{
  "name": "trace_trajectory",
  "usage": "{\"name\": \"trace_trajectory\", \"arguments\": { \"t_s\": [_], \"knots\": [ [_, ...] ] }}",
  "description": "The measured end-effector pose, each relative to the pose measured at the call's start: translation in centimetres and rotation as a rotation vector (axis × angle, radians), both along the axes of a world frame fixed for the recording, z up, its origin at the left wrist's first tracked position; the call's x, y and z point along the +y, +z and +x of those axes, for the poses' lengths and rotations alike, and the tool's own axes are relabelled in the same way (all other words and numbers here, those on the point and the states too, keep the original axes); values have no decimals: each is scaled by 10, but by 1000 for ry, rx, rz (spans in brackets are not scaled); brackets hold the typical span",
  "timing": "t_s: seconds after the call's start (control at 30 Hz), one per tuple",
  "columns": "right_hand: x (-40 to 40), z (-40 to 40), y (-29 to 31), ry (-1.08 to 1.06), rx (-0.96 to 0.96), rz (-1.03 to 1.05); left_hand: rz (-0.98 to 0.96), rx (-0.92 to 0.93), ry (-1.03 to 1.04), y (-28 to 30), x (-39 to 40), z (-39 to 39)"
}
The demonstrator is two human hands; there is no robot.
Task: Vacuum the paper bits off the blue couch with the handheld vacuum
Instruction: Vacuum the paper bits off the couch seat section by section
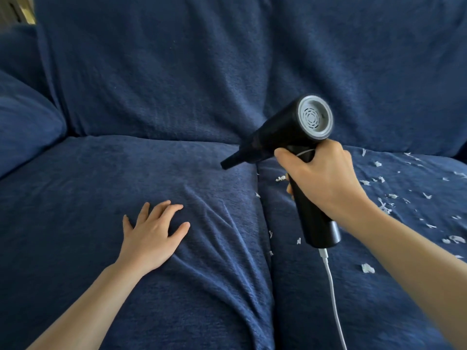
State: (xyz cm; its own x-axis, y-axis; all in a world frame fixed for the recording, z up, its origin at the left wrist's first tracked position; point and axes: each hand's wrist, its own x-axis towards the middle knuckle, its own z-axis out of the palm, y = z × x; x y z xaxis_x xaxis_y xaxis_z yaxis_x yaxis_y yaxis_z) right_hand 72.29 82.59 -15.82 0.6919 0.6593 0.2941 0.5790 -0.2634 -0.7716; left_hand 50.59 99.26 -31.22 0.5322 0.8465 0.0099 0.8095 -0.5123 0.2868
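Observation:
My right hand (324, 176) grips the handle of a black handheld vacuum (280, 133) with a grey round rear cap. Its narrow nozzle points left and down, just above the seam between the two seat cushions of the blue couch (151, 97). A white cable (333, 299) hangs from the handle's lower end. White paper bits (385, 207) lie scattered over the right seat cushion, with a few along the seam. My left hand (151, 231) rests flat on the left seat cushion, fingers spread, holding nothing.
A blue pillow or armrest (25, 122) bulges at the left. The back cushions rise behind the seat. The cover on the left seat is wrinkled near the seam (227, 223).

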Motion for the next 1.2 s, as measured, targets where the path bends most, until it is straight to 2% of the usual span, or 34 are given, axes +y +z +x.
{"name": "trace_trajectory", "arguments": {
  "t_s": [0.2,0.4,0.57,0.73,0.97,1.2],
  "knots": [
    [-2,24,-10,-22,70,10,-45,51,-61,0,1,40],
    [3,46,-13,-26,60,33,-26,105,-43,-4,3,43],
    [-8,68,-13,-76,-46,-28,-36,51,65,2,-14,64],
    [-13,83,-23,-82,-55,-61,25,137,33,-3,-44,91],
    [-7,89,-29,-29,22,-68,84,135,45,-9,-46,89],
    [-46,82,-14,7,70,-84,77,123,51,-7,-47,88]
  ]
}}
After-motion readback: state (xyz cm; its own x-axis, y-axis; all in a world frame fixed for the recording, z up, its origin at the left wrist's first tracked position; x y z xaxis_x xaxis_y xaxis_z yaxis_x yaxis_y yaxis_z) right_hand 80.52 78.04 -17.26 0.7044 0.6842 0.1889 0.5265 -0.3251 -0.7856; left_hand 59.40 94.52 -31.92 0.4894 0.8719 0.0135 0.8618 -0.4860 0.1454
